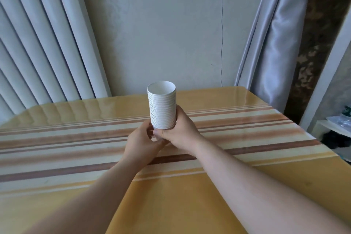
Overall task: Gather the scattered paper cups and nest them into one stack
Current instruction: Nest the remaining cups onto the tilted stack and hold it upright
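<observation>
A stack of several white paper cups [162,106], nested mouth up, stands upright above the middle of the table. Both hands hold it at its bottom. My right hand [180,129] wraps the lower right side, thumb across the front. My left hand [141,144] grips the base from the left and below, fingers curled under it. The lowest part of the stack is hidden by my fingers. I see no loose cups on the table.
The table [190,195] wears a glossy yellow cloth with brown and cream stripes. A wall, vertical blinds [38,43] at the left and a grey curtain [275,43] at the right stand behind it. A low shelf [336,131] sits past the right edge.
</observation>
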### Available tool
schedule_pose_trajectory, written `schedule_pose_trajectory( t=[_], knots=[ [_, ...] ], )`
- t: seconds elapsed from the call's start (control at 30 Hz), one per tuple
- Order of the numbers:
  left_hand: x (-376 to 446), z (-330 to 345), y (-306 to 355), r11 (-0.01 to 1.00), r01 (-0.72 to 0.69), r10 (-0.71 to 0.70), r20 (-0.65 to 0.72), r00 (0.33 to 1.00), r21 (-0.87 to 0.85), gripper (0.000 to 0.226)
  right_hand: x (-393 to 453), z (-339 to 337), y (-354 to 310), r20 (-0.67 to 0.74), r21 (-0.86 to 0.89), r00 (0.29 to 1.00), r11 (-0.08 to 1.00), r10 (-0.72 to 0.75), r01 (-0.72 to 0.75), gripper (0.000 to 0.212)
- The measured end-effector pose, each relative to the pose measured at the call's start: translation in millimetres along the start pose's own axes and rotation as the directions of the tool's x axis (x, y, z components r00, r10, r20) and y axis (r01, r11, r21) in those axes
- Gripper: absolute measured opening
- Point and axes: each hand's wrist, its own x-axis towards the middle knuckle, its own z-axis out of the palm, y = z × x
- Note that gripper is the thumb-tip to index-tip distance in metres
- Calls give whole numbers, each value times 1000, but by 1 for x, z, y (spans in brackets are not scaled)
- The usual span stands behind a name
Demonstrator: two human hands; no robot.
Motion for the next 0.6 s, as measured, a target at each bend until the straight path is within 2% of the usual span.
schedule_pose_trajectory(
  t=[0.13, 0.27, 0.37, 0.5, 0.6],
  knots=[
    [4, 1, -14, 994, 23, -22, -6, 1000, 104, 35, 7, 12, 11, 6, -14, 999, 999, 41, -40, 68],
    [8, 0, -15, 994, 46, -47, 6, 999, 101, 39, 4, 8, 3, 14, -79, 998, 995, 59, -58, 64],
    [6, -1, -11, 989, 16, -26, 64, 998, 149, 50, -8, 2, 6, 63, -238, 995, 970, 74, -58, 70],
    [-14, -8, -17, 949, -65, 25, 132, 991, 308, 91, -36, -17, 17, 124, -474, 981, 877, 151, -75, 78],
    [-39, -23, -21, 922, -88, 10, 203, 979, 378, 85, -59, -34, 17, 142, -634, 975, 772, 169, -42, 77]
  ],
)
